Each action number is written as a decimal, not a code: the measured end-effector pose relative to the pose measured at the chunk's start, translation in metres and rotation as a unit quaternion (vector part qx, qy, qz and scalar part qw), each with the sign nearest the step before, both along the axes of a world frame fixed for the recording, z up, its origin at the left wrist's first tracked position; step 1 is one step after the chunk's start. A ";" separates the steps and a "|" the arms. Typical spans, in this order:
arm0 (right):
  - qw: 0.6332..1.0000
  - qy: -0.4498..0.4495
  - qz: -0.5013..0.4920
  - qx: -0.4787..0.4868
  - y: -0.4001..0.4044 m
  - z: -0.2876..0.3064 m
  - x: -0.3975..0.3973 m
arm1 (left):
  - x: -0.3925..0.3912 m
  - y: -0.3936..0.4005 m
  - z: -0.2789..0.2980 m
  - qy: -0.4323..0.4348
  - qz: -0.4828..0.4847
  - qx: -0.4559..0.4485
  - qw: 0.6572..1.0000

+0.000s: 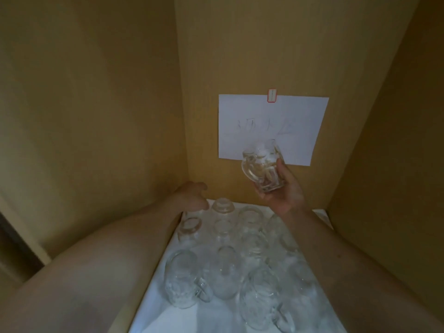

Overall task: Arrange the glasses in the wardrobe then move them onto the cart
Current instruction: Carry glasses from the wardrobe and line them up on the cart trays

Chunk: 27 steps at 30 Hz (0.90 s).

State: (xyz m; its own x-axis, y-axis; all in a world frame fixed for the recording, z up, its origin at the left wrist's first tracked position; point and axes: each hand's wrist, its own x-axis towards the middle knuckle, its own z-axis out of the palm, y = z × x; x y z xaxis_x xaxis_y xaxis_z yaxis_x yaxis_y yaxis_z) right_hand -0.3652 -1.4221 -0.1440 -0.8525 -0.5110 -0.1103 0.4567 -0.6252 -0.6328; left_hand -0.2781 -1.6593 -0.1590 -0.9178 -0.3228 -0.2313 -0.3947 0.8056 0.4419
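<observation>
While a glass mug (263, 168) is gripped, tilted, by the right hand (284, 191), the shelf's glasses (225, 255) lie at six o'clock; the left hand (192, 195), loosely spread, is nearer them.

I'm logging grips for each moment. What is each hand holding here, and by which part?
The right hand holds a glass mug by its body, near the base, not its handle. The left hand holds nothing, fingers loose above the glasses.

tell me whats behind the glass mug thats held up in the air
Behind the lifted glass mug is a white paper sheet taped to the wardrobe's back wall. The mug covers part of the sheet's lower edge; its faint handwriting is unreadable.
</observation>
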 end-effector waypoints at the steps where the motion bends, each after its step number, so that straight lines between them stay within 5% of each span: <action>1: 1.000 0.001 0.001 0.013 -0.002 -0.004 -0.003 | -0.002 -0.001 -0.003 -0.008 -0.003 -0.002 1.000; 9: 0.998 -0.046 -0.010 0.037 -0.007 -0.022 -0.011 | -0.018 0.005 -0.016 -0.085 -0.032 -0.054 0.994; 27: 0.998 -0.040 0.036 0.030 -0.016 -0.015 -0.005 | -0.013 0.008 -0.002 -0.025 -0.011 -0.075 0.997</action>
